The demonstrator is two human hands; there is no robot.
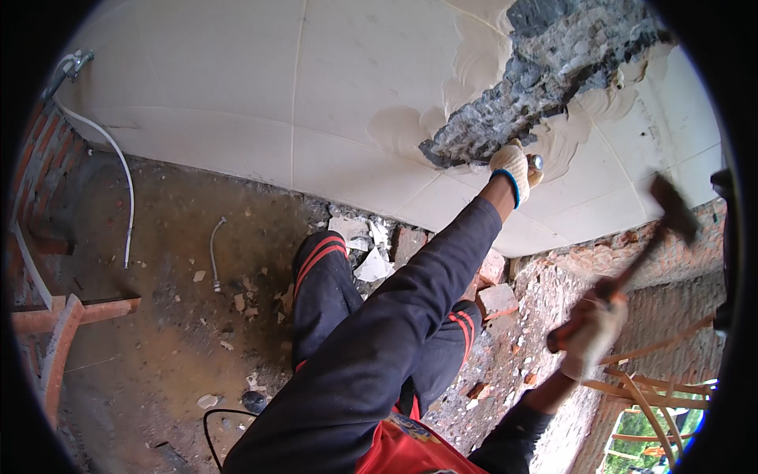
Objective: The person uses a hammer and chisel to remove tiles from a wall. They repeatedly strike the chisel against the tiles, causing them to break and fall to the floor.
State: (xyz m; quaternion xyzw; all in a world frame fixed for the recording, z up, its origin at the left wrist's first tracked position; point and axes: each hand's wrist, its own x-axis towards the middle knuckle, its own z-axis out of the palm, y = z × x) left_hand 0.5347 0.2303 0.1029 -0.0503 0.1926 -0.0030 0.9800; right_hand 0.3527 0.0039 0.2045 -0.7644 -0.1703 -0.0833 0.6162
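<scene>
My left hand [512, 166], in a knitted cream glove with a blue cuff, is closed round a chisel [536, 162]. Its round metal end sticks out beside the fingers; the glove hides most of the rest. That hand is at the lower edge of a rough grey gouge [513, 99] broken through the white wall tiles [371, 63]. On the right, my gloved right hand [592, 332] grips the handle of a hammer [671, 209]. The hammer's head is raised, apart from the chisel, and slightly blurred by motion.
Broken tile pieces [373, 265] and bricks [496, 302] lie at the wall's foot near my knees. Muddy water covers the floor [174, 316] at left, with a white hose [122, 158] hanging there. Bent wooden strips [647, 395] stand by an opening at lower right.
</scene>
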